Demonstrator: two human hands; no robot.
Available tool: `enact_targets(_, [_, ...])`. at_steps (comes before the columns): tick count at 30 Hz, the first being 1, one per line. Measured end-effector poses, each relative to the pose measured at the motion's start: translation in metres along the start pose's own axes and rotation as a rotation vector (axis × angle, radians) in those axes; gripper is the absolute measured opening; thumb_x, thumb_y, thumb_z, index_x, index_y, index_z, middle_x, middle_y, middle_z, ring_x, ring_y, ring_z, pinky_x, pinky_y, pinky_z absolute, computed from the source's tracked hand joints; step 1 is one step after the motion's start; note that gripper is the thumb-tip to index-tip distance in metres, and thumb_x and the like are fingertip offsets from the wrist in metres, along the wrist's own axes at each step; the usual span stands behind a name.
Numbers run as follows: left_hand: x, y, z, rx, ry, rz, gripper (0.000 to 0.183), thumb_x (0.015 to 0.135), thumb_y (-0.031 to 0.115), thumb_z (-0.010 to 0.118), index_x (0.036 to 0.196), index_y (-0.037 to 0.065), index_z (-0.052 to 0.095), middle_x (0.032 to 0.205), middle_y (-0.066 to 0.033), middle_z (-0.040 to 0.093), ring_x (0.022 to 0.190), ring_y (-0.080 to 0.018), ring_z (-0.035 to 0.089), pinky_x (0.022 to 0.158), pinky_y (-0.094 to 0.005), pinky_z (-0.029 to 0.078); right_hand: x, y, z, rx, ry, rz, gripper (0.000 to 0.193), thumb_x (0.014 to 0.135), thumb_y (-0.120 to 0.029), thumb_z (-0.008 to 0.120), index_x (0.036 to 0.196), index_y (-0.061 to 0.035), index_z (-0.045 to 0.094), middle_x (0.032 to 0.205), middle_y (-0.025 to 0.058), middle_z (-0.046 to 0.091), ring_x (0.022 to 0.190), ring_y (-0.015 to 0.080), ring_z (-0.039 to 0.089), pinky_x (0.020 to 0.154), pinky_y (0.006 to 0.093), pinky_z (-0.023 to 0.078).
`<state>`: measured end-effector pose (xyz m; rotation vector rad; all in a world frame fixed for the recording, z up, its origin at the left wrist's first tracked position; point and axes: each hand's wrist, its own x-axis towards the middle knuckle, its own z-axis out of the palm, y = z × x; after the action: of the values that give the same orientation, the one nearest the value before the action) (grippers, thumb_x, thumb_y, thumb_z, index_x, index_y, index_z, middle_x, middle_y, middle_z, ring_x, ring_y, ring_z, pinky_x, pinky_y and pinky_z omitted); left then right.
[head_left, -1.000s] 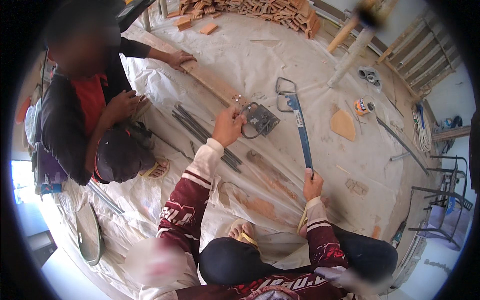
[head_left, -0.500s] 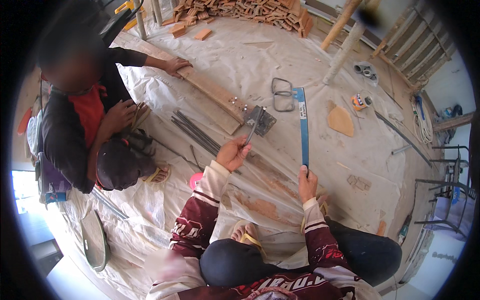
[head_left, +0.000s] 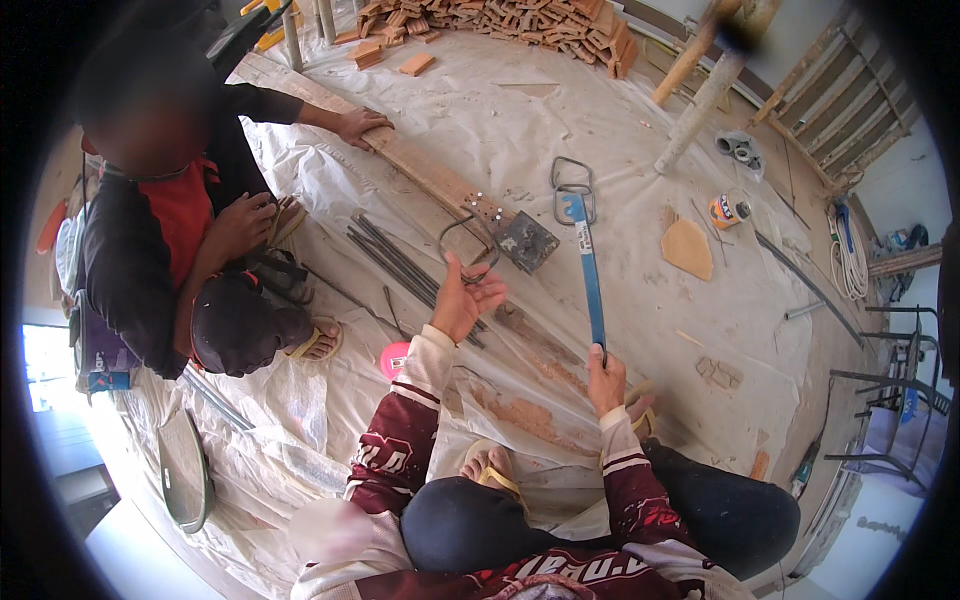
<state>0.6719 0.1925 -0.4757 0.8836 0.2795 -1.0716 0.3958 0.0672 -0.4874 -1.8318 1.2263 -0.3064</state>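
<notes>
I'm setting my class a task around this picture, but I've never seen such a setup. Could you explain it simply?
There's no machine here: a person works bare-handed. A wide camera worn on their head looks down, so straight edges look bent. The right hand grips a blue bar. A bent metal loop shows at the left hand; how firmly it's held, I can't tell. Dark rods lie on the pale floor sheet, near a long wooden board with a dark metal block by its near end. Another person rests one hand on the board.
</notes>
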Motion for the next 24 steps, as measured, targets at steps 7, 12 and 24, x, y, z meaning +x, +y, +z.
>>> enact_targets(7, [0.038,0.01,-0.048,0.42,0.259,0.43,0.034,0.103,0.028,0.039,0.116,-0.002,0.049,0.095,-0.0103,0.056,0.08,-0.0198,0.064,0.07,-0.0312,0.057,-0.004,-0.015,0.006,0.027,-0.029,-0.02,0.057,0.094,-0.049,0.05,0.072,0.0028,0.059,0.056,0.0113,0.051,0.055,0.0218,0.052,0.055,0.0381,0.04])
enact_targets(12, [0.016,0.047,-0.037,0.638,0.119,0.436,0.033,0.102,0.024,0.041,0.123,0.0,0.048,0.078,-0.0077,0.06,0.065,-0.0173,0.062,0.057,-0.0288,0.054,-0.002,-0.007,0.0,0.046,-0.008,-0.026,0.054,0.095,-0.045,0.05,0.07,0.0025,0.057,0.056,0.0115,0.05,0.054,0.0211,0.049,0.054,0.0386,0.039])
enact_targets(24, [0.078,0.074,0.032,1.389,-0.045,0.798,0.034,0.098,0.026,0.051,0.119,0.001,0.06,0.08,-0.012,0.062,0.056,-0.0161,0.057,0.052,-0.0323,0.047,0.001,-0.002,0.0,0.066,-0.03,0.068,0.052,0.095,-0.044,0.052,0.07,0.0018,0.055,0.057,0.0096,0.049,0.056,0.019,0.048,0.056,0.0373,0.04])
